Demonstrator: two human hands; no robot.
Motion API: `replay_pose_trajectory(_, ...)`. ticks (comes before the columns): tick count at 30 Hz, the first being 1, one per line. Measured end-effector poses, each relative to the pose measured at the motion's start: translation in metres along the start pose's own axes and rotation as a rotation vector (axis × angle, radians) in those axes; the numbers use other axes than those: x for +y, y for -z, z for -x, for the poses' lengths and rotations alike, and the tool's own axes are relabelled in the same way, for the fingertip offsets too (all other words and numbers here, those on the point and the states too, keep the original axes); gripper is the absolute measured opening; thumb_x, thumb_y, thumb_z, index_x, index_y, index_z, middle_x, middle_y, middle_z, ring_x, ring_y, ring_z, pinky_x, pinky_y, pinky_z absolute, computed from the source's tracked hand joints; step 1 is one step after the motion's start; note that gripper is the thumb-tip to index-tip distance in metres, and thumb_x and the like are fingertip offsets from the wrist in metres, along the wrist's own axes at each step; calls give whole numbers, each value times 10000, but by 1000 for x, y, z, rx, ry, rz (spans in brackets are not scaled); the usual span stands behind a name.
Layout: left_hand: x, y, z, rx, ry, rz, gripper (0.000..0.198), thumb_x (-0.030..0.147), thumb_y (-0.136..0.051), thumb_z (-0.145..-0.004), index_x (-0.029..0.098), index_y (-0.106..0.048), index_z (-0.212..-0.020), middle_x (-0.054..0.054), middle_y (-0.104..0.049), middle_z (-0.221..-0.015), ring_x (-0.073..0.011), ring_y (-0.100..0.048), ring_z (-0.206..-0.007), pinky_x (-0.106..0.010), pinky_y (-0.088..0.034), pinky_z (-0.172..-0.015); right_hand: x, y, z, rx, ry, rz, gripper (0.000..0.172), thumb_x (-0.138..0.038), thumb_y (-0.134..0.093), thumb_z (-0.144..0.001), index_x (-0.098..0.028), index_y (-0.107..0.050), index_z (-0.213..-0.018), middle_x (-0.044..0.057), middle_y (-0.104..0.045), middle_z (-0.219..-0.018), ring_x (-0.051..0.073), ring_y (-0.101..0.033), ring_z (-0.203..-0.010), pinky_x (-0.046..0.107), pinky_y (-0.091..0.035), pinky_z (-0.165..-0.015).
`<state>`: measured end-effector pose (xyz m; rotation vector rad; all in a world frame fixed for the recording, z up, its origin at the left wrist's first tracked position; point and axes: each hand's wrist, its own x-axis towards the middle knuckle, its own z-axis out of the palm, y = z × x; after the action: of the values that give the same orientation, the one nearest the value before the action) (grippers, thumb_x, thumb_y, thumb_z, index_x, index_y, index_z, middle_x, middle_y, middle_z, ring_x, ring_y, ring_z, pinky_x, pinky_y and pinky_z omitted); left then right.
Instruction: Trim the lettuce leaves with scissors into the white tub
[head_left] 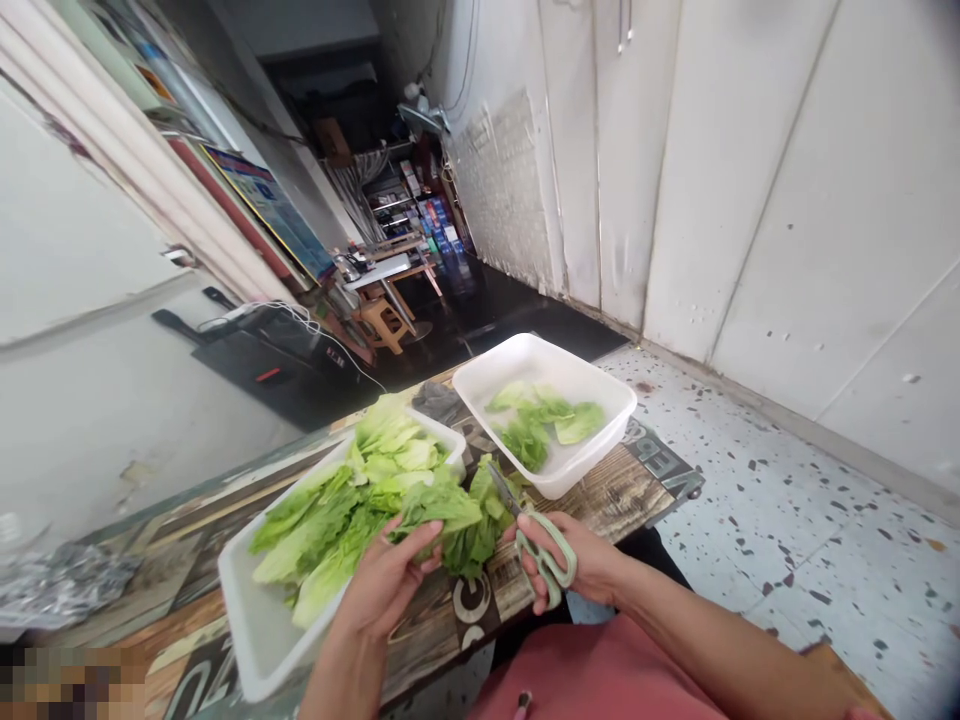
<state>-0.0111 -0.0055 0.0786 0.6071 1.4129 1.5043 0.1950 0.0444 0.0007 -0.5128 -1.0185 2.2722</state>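
Observation:
My left hand (397, 572) is closed around a lettuce leaf (450, 510), thumb on top, holding it over the table's near edge. In my right hand (562, 560) is a pair of scissors (551, 565) with pale green handles. The dark blades reach up and left against the leaf's right end; whether they are parted is hard to see. Left of the hands, a white tub (259, 670) holds a heap of lettuce leaves (330, 530). Ahead and to the right, a second white tub (592, 465) has a few lettuce pieces (547, 415) on its bottom.
Both tubs stand on a wood-patterned table (600, 500). A dark crumpled cloth (439, 402) lies between them, and crinkled silvery material (64, 585) sits at the far left. Beyond are a stool (386, 322), a small table (382, 270) and a white wall (810, 200).

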Motion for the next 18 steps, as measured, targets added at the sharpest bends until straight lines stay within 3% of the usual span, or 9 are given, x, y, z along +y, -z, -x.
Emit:
replay_pose_trajectory(4,11,-21,-7,151,-243,29,631,100,-763,-647,188,-469,-1198,12,-658,-787,-122,-586,-590,-208,-443,-490,9,12,2,-163,-130,-110,640,-730,-640,-714,-170,-574,-1018,-28,-621,-645,145,-625,-534,316,-526,-588)
replay_pose_trajectory(6,13,-43,-18,197,-444,-102,582,222,-732,-726,173,-482,-1250,-32,-678,-895,-157,-637,-729,-266,-523,-637,13,14,3,-214,-162,-116,654,-733,-639,-710,-165,-589,-1030,-26,-621,-652,151,-628,-549,323,-523,-603)
replay_pose_trajectory(8,15,-70,-30,194,-680,-345,577,310,-681,-782,167,-489,-1307,-93,-668,-1095,-216,-642,-985,-355,-520,-882,16,13,4,-214,-180,-112,652,-718,-662,-701,-161,-604,-1034,-23,-617,-645,147,-613,-537,296,-511,-566)
replay_pose_trajectory(10,16,-93,-37,33,-873,-655,751,277,-715,-736,168,-411,-1415,-145,-555,-1346,-273,-511,-1257,-416,-388,-1085,18,11,6,-192,-185,-113,631,-695,-675,-710,-161,-609,-1039,-20,-611,-642,141,-600,-526,284,-515,-541)
replay_pose_trajectory(12,17,-104,-35,-121,-892,-909,883,253,-738,-707,154,-327,-1482,-179,-430,-1475,-313,-400,-1364,-460,-318,-1137,17,9,9,-175,-167,-122,585,-665,-659,-752,-162,-607,-1047,-15,-608,-650,141,-596,-527,303,-542,-551)
replay_pose_trajectory(15,24,-89,-21,-177,-912,-1203,643,241,-636,-813,179,-453,-1426,-157,-451,-1476,-310,-391,-1377,-480,-309,-1137,15,11,15,-178,-136,-135,513,-615,-606,-829,-161,-605,-1068,-8,-606,-667,145,-601,-534,329,-567,-572)
replay_pose_trajectory(18,44,-38,-12,-48,-862,-1477,410,243,-564,-873,189,-622,-1275,-134,-560,-1389,-297,-502,-1292,-441,-358,-1103,13,15,18,-173,-122,-135,448,-562,-576,-875,-163,-606,-1076,-3,-605,-676,146,-598,-533,323,-561,-559)
